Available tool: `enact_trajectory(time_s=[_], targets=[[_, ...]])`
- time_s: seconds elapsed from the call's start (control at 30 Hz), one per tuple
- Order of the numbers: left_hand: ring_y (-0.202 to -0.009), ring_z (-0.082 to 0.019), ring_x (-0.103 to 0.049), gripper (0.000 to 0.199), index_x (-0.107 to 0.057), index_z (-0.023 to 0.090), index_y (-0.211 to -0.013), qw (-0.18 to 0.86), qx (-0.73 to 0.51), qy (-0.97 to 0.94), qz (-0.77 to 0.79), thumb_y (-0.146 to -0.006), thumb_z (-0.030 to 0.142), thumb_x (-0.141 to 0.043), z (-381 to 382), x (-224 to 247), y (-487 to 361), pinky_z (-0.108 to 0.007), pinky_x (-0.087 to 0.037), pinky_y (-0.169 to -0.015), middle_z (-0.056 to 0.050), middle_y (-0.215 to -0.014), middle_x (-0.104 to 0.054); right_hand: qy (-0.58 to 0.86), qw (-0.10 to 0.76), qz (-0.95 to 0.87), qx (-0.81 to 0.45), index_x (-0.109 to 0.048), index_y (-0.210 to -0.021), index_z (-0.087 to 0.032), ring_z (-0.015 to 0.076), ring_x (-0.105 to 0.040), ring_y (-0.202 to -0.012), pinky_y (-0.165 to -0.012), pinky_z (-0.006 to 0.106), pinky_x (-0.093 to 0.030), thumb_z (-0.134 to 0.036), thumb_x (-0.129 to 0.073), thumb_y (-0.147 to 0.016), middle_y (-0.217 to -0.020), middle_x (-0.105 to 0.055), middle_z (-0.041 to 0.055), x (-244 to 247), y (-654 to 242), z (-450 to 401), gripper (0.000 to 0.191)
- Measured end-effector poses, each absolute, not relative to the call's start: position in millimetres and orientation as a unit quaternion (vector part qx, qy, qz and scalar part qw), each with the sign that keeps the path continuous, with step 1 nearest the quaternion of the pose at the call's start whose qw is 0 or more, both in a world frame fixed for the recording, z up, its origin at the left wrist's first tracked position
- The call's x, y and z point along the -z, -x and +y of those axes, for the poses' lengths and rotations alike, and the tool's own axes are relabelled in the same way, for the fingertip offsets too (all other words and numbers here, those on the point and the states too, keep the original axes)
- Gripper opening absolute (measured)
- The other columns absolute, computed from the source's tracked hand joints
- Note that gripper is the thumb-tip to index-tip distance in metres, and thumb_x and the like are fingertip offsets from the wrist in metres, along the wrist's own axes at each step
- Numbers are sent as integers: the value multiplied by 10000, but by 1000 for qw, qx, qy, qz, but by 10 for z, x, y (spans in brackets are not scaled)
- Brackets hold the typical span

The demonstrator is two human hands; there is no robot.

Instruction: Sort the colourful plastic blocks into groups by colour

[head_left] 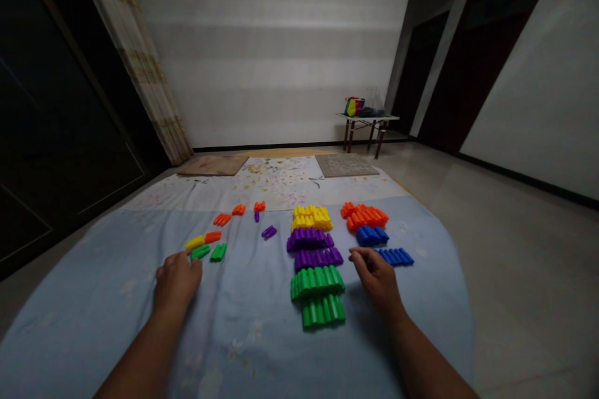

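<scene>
My left hand [178, 277] rests low at the left, its fingers curled and the fingertips partly hidden. Just beyond it lie a green piece [200, 252], a yellow piece [194, 242] and another green piece [218, 253]. My right hand [377, 277] has thumb and forefinger drawn together beside the purple row [319, 259]; whatever is between them is hidden. Short plastic tube-shaped pieces form rows by colour: green [318, 282], purple [309, 239], yellow [312, 218], orange [367, 216] and blue [372, 236]. Another blue row [395, 257] lies close behind my right hand.
Loose orange pieces [222, 219] and a purple piece [269, 232] are scattered left of the rows. A flowered cloth [253, 349] covers the table. At its far edge lie a brown board [215, 166] and a grey mat [347, 166]. A small table [367, 118] stands by the wall.
</scene>
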State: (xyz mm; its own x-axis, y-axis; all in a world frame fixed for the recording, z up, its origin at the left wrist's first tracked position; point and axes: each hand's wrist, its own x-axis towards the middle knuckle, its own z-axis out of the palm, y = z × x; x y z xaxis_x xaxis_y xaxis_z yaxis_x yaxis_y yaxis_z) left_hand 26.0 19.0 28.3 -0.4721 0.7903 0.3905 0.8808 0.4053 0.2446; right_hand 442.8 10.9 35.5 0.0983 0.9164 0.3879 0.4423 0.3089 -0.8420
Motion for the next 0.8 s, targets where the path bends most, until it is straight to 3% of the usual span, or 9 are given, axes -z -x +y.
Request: enact_trajectory(time_s=[0.13,0.27,0.6,0.8], targets=[[-982,-308,-578,454,-546,69,-1141,98,118,507,-848,-775,281,-380,216,-192,-227,-399,-446,-834,-207,-1117,-591,532,508,-631,-246,-638,-895,-161,188,-616,-743,-680,295,-485,-438,-468,-841,-844,-676,81,-355,-4415,99,329],[-1034,-280,-545,461,-502,81,-1194,78,71,524,-845,-807,294,-368,219,-234,-217,-361,-419,-884,-164,-1112,-586,533,501,-631,-260,-637,-910,-168,197,-620,-760,-686,298,-485,-445,-480,-836,-867,-677,80,-311,-4419,106,327],[-971,-206,-549,280,-582,161,-991,93,84,554,-823,-788,222,-400,147,-357,-235,-299,-409,-858,-97,-1055,-600,532,482,-638,-277,-643,-912,-187,202,-630,-792,-693,292,-484,-457,-486,-829,-879,-679,65,-255,-4425,125,323],[-950,-229,-555,230,-576,184,-891,100,94,568,-811,-774,303,-418,-21,-539,-365,-328,-406,-807,-84,-971,-635,529,480,-643,-277,-639,-916,-186,193,-624,-779,-669,278,-470,-444,-480,-838,-873,-677,55,-263,-4415,116,313]])
